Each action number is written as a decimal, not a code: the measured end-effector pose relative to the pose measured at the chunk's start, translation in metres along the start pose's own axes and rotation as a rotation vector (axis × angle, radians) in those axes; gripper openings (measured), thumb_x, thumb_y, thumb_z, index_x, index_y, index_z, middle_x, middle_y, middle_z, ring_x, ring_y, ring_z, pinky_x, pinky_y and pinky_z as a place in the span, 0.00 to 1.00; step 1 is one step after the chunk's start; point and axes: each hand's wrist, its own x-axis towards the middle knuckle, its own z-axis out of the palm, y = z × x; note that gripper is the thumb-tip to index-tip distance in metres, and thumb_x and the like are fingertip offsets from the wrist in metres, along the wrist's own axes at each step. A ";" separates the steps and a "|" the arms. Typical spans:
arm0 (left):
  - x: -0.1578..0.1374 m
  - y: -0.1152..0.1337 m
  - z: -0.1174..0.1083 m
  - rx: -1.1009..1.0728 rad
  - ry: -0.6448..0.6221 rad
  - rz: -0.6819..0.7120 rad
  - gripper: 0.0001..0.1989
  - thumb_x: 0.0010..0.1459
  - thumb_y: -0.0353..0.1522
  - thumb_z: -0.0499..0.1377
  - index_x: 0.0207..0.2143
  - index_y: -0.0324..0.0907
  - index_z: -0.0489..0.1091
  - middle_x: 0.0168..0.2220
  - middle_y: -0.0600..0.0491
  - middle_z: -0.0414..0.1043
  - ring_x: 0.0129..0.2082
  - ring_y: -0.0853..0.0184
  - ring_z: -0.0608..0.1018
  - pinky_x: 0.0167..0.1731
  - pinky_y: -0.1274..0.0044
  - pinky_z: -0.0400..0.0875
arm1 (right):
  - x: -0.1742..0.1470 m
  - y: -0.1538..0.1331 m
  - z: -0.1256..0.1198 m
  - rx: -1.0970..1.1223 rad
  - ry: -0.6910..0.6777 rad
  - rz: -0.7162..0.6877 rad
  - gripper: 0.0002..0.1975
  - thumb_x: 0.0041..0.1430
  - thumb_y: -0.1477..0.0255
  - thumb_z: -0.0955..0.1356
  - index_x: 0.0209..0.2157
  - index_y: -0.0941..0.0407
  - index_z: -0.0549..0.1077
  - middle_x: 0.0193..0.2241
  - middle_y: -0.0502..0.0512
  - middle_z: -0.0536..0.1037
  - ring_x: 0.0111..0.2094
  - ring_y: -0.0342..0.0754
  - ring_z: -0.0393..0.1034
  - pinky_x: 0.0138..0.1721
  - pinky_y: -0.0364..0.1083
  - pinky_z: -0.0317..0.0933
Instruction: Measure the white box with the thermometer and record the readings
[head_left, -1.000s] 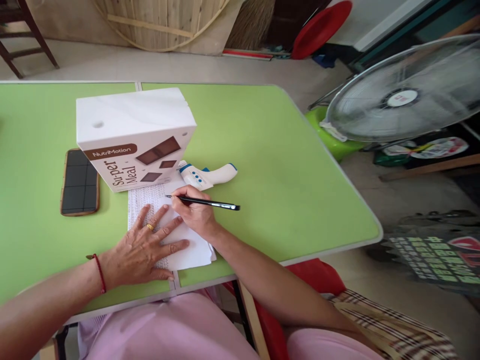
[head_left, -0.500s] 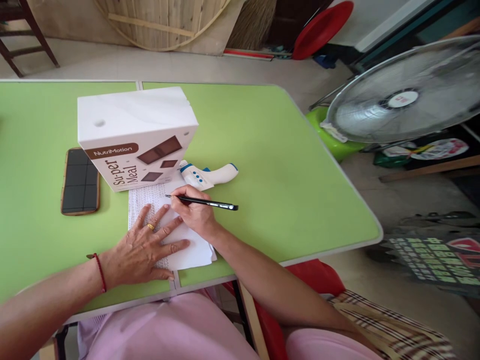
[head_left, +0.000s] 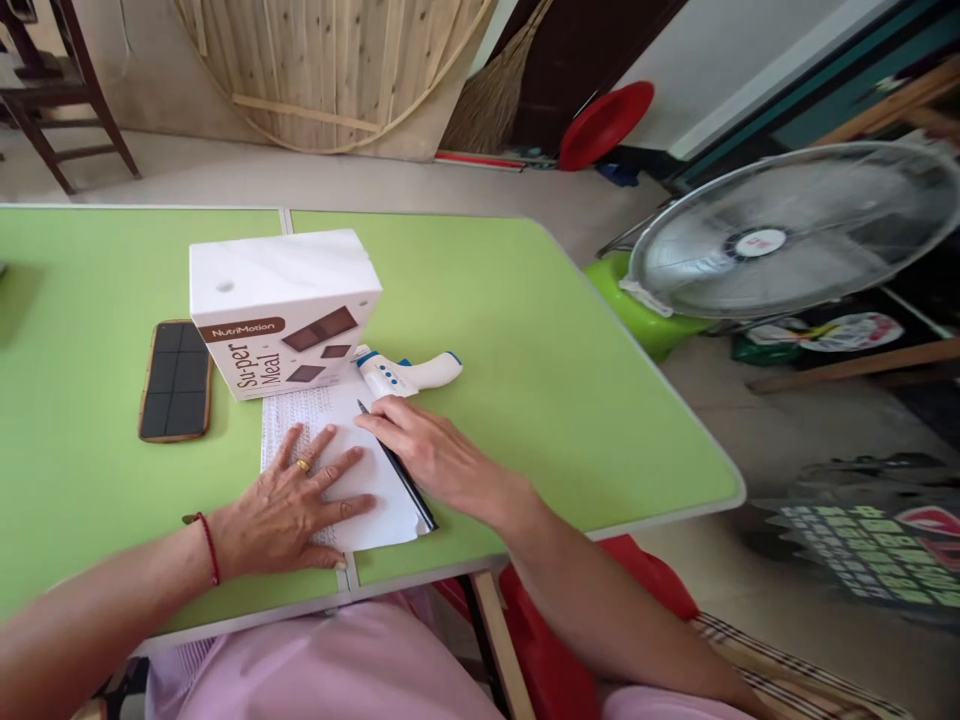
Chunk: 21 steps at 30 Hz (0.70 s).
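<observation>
My left hand [head_left: 292,505] lies flat with fingers spread on a sheet of paper [head_left: 386,515], a ring on one finger. Small rows of handwriting cover the sheet's left part; its right part is blank. A black pen [head_left: 407,484] slants across the right side of the paper, tip pointing away from me. My right hand [head_left: 427,445] is closed over the pen near its tip, fingertips on it; the thumb side is partly hidden. Just beyond this hand lies a white and blue infrared thermometer [head_left: 409,374]. A white NutriMotion box [head_left: 285,320] stands on the paper's far edge.
A phone [head_left: 176,382] in a brown case lies left of the box on the green table [head_left: 570,420]. A large fan [head_left: 780,235] stands beyond the table's right edge, near a green stool [head_left: 622,300]. A red chair [head_left: 637,580] is at the near side.
The pen has swung from pointing left in a writing grip to lying diagonally along the paper. My right hand has turned over it and shifted right. My left hand stays in place.
</observation>
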 end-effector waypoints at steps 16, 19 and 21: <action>0.003 0.004 0.005 0.144 0.175 0.064 0.34 0.60 0.51 0.62 0.62 0.43 0.62 0.66 0.33 0.55 0.66 0.36 0.59 0.59 0.44 0.55 | -0.042 -0.009 0.021 0.075 0.037 0.226 0.19 0.60 0.67 0.71 0.53 0.54 0.74 0.54 0.66 0.69 0.50 0.59 0.72 0.46 0.56 0.74; 0.005 0.001 -0.006 0.129 0.383 0.155 0.31 0.62 0.52 0.59 0.56 0.37 0.65 0.55 0.36 0.67 0.57 0.48 0.71 0.55 0.55 0.67 | -0.042 -0.007 0.026 0.102 0.056 0.241 0.19 0.62 0.66 0.70 0.53 0.53 0.73 0.57 0.66 0.67 0.53 0.59 0.71 0.48 0.57 0.73; 0.003 -0.006 -0.020 0.079 0.679 0.200 0.25 0.63 0.50 0.59 0.48 0.38 0.66 0.43 0.46 0.68 0.45 0.58 0.74 0.46 0.64 0.74 | -0.043 -0.006 0.028 0.119 0.055 0.248 0.19 0.63 0.64 0.69 0.54 0.54 0.73 0.58 0.67 0.67 0.53 0.59 0.71 0.48 0.58 0.73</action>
